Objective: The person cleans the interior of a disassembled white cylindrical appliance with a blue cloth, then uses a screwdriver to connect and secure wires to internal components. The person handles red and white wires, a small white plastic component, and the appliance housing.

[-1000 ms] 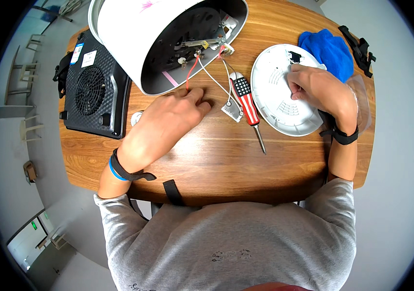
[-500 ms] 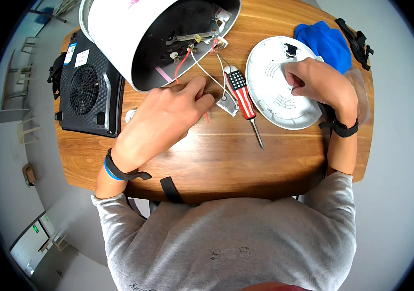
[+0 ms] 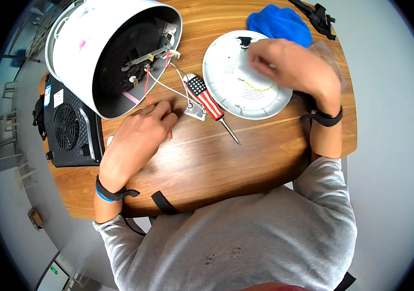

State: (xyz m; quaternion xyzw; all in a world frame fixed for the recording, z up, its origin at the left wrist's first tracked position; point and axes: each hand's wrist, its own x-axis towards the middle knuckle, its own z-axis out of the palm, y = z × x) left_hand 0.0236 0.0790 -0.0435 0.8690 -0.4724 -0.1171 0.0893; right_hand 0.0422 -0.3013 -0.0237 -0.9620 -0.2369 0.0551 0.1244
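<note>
My left hand [image 3: 139, 136] is closed on a red wire [image 3: 147, 89], which runs under its fingers and shows again as a loose end beside them. This wire comes from inside a tipped white drum-shaped appliance housing [image 3: 78, 58], its dark underside open. White wires link that underside to a small metal plate with terminals [image 3: 195, 111]. My right hand [image 3: 289, 65] hovers over a round white vented cover [image 3: 221, 97]. Its fingers are smeared by motion. Below them a yellow-green wire [image 3: 255, 88] lies across the cover. A screwdriver [image 3: 209, 104] with a flag-patterned handle rests between plate and cover.
Left of the housing stands a black fan pad [image 3: 69, 128]. Behind the cover lie a blue cloth [image 3: 279, 24] and a black strap [image 3: 319, 19]. A clear plastic sheet [image 3: 330, 60] is beside my right wrist. A black strip [image 3: 163, 202] sits at the table's front edge.
My right hand has lifted and moved off the cover's middle, uncovering the yellow-green wire. My left hand stays on the red wire. The whole view has shifted, bringing more of the housing into sight.
</note>
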